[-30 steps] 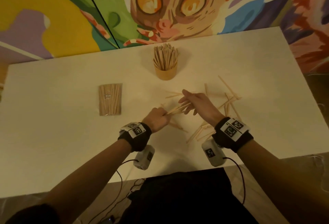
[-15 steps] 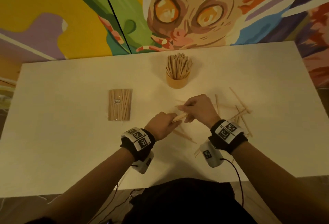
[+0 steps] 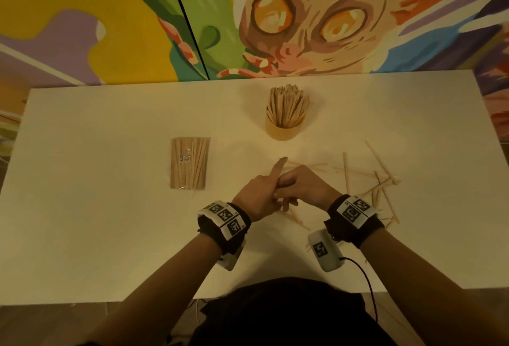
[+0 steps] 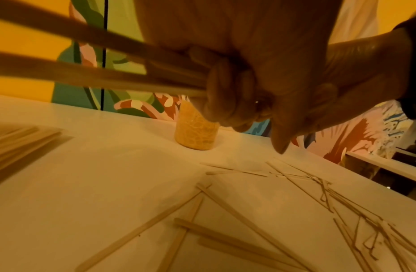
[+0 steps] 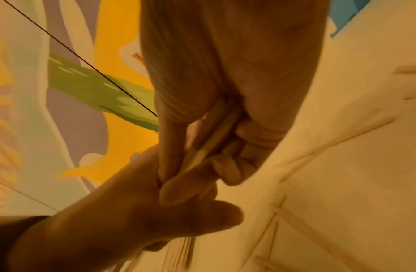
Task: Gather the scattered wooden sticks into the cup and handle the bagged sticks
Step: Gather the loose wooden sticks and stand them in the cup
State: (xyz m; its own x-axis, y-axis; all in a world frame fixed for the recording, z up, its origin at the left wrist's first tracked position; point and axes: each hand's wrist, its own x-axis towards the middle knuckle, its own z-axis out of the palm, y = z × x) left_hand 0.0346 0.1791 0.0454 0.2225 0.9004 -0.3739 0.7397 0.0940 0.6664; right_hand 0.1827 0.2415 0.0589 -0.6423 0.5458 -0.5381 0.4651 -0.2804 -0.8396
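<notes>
While hands [image 3: 264, 194] meet, sticks [image 4: 97, 77] seemingly gripped

Warm, dim yellowish light tints every view. The cup [image 3: 285, 128] casts soft shadows on the desk [image 3: 110, 208] to either side of it. Wide-angle bending curves the desk's edges. In the left wrist view, held sticks [image 4: 85, 73] near the lens blur.

Held sticks [image 4: 90, 73] blurred, cut off at left wrist view's left edge.
</notes>
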